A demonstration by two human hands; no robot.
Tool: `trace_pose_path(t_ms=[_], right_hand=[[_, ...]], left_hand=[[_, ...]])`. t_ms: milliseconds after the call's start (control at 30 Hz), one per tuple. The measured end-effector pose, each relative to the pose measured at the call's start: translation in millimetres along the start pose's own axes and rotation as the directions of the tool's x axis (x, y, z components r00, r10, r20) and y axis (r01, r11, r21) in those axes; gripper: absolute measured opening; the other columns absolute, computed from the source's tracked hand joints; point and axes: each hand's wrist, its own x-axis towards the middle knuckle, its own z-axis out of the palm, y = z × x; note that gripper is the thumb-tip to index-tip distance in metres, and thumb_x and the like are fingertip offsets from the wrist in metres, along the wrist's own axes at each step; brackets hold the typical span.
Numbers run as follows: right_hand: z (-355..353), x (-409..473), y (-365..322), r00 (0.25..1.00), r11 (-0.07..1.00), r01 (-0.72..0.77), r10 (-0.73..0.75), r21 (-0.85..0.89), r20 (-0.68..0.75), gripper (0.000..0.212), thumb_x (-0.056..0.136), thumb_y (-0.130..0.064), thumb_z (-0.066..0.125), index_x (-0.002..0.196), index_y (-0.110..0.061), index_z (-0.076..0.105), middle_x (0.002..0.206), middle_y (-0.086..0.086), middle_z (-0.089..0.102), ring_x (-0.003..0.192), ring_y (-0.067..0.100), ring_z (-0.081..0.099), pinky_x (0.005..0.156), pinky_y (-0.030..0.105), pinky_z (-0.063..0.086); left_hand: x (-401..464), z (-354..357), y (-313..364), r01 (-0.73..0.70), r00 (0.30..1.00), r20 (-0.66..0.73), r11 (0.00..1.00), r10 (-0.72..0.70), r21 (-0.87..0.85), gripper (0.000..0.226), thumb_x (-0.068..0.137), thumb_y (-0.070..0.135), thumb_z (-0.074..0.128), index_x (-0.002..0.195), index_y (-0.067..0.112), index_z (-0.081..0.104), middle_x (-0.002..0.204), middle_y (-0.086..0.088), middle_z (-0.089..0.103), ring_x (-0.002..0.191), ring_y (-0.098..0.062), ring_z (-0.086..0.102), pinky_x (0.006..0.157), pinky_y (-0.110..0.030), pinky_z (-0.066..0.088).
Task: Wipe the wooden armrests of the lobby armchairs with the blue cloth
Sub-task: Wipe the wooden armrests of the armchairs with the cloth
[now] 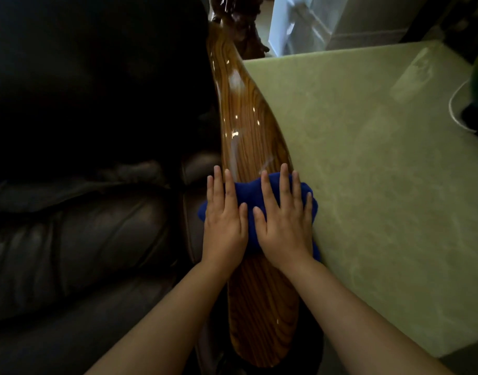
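We press both flat, open hands, left (224, 218) and right (284, 221), gripping nothing, onto the bunched blue cloth (248, 193) across the glossy wooden armrest (248, 136).

on our left we see a dark leather seat cushion (78, 239), deeply creased and mostly in shadow. on our right lies a pale green stone-like tabletop (381, 190) with a glossy, mottled surface. a white cord (454, 104) curves at its far right edge, and dark carved wood (240, 20) rises at the top.
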Motion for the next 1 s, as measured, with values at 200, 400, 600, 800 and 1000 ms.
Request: trace_pose_path(t_ms=[200, 400, 600, 800, 1000], right_hand=[[-14, 54, -3, 0.999, 0.999, 0.034, -0.033, -0.022, 0.022, 0.060, 0.089, -0.044, 0.017, 0.145, -0.028, 0.000, 0.155, 0.004, -0.008, 0.144, 0.025, -0.005, 0.115, 0.055, 0.008], [-19, 107, -5, 0.995, 0.997, 0.072, -0.068, -0.042, 0.077, 0.059, 0.090, -0.047, 0.014, 0.142, -0.032, -0.011, 0.154, 0.001, -0.013, 0.142, 0.021, -0.014, 0.115, 0.052, 0.002], [-46, 100, 10, 0.980, 0.983, 0.117, -0.137, 0.138, 0.145, 0.056, 0.092, -0.047, 0.019, 0.139, -0.041, -0.012, 0.151, -0.012, -0.019, 0.138, 0.006, -0.023, 0.115, 0.042, -0.004], [-45, 114, 18, 0.921, 0.977, 0.190, -0.211, 0.094, 0.328, 0.062, 0.097, -0.036, 0.030, 0.134, -0.034, -0.021, 0.140, -0.007, -0.039, 0.133, 0.015, -0.033, 0.111, 0.031, -0.008], [-45, 188, 12, 0.914, 0.971, 0.212, -0.237, 0.111, 0.329, 0.063, 0.097, -0.038, 0.030, 0.135, -0.031, -0.019, 0.143, -0.007, -0.034, 0.135, 0.012, -0.026, 0.114, 0.033, 0.005]], left_hand=[[48, -6, 9, 0.048, 0.999, -0.018, 0.991, -0.051, -0.123, 0.062, 0.096, 0.028, 0.030, 0.134, 0.043, -0.016, 0.148, 0.026, -0.024, 0.136, 0.009, -0.022, 0.094, 0.010, -0.012], [97, -12, 12, 0.057, 0.998, 0.001, 0.993, -0.057, -0.102, 0.063, 0.097, 0.025, 0.031, 0.133, 0.040, -0.017, 0.146, 0.022, -0.026, 0.137, 0.004, -0.022, 0.109, -0.010, -0.008], [78, -37, 15, -0.017, 0.995, 0.095, 0.994, 0.006, 0.111, 0.065, 0.093, 0.033, 0.034, 0.136, 0.040, -0.015, 0.146, 0.019, -0.029, 0.139, -0.003, -0.026, 0.113, -0.022, -0.016], [94, -36, 13, -0.021, 0.933, 0.356, 0.982, -0.048, 0.187, 0.067, 0.095, 0.032, 0.036, 0.130, 0.039, -0.021, 0.141, 0.024, -0.034, 0.124, 0.007, -0.041, 0.103, -0.014, -0.023], [176, -48, 11, -0.019, 0.919, 0.389, 0.977, -0.066, 0.210, 0.069, 0.093, 0.031, 0.042, 0.135, 0.038, -0.013, 0.148, 0.019, -0.025, 0.134, 0.000, -0.029, 0.108, -0.025, -0.012]])
